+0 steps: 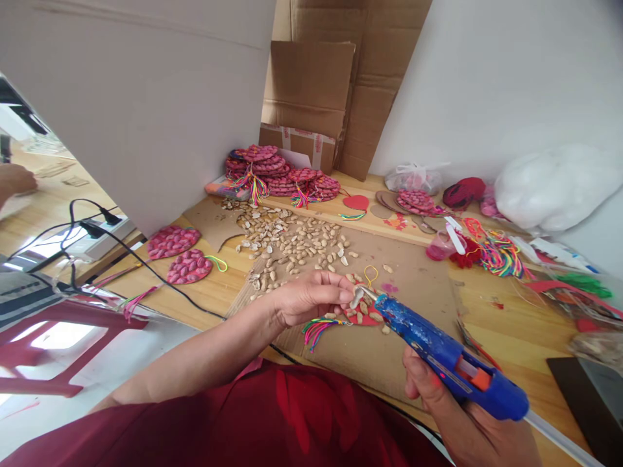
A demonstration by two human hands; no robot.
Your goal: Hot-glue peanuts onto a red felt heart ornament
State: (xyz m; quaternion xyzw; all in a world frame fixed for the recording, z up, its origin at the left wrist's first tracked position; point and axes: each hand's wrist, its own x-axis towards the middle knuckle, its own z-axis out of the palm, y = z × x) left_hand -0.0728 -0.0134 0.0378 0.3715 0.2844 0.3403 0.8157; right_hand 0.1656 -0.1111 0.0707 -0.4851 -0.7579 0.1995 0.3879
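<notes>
Our left hand (304, 298) pinches a pale, hollow half peanut shell (357, 298) between thumb and fingertips, just above the work. Our right hand (474, 428) has its fingers wrapped round a blue plastic glue gun (438, 344), with a translucent white glue stick (559, 441) coming out of its back end. The metal nozzle (368, 292) points at the shell (whether the two touch, we cannot tell).

Below them, partly hidden, we see a flat red backing piece (366, 320) bearing several tan peanut shells, with a yellow cord loop (370, 275) at its far edge and a multicoloured tassel (318, 331) at its left. It lies on a brown cardboard sheet (418, 272), near a scattered heap of tan peanuts (304, 240). To the left, we have two pink, peanut-covered pieces (189, 267) side by side on the wooden table (221, 282).
</notes>
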